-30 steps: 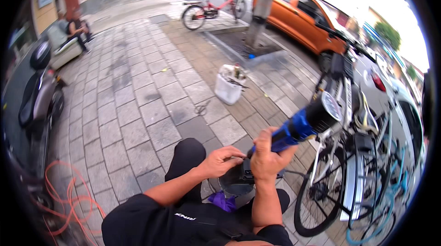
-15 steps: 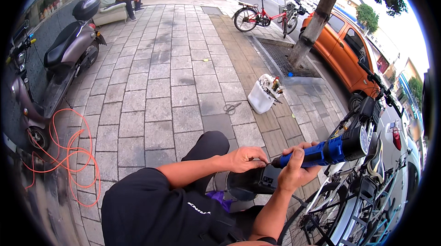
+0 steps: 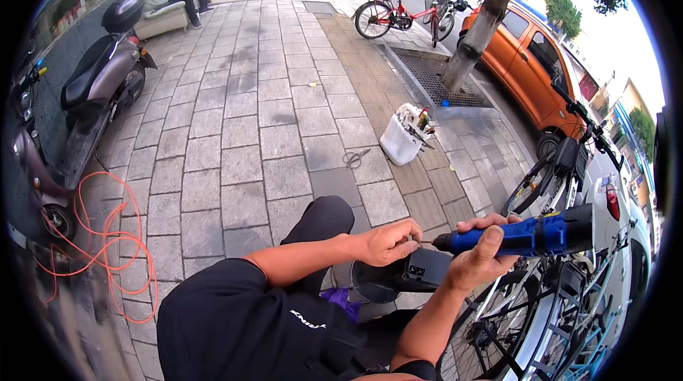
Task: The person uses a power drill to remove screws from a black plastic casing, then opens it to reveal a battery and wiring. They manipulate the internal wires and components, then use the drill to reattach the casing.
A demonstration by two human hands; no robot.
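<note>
My right hand is wrapped around a blue and black cordless drill, held nearly level with its nose toward my left hand. A thin bit pokes out of the nose and reaches my left fingertips. My left hand is closed in a pinch at the bit's end; whatever lies between its fingers is too small to make out. Just below both hands is a black box with socket-like openings on one face. It rests against a dark rounded object between my knees. A purple cloth or bag lies beside that.
Ahead on the paving stands a white plastic container full of tools, with scissors-like handles lying nearby. Bicycles crowd my right side. An orange hose coils at left by a scooter. Two people sit on a sofa farther off.
The drill has shifted right and levelled out with my right hand, baring the bit in front of its nose. My left hand has moved slightly right, still pinching.
</note>
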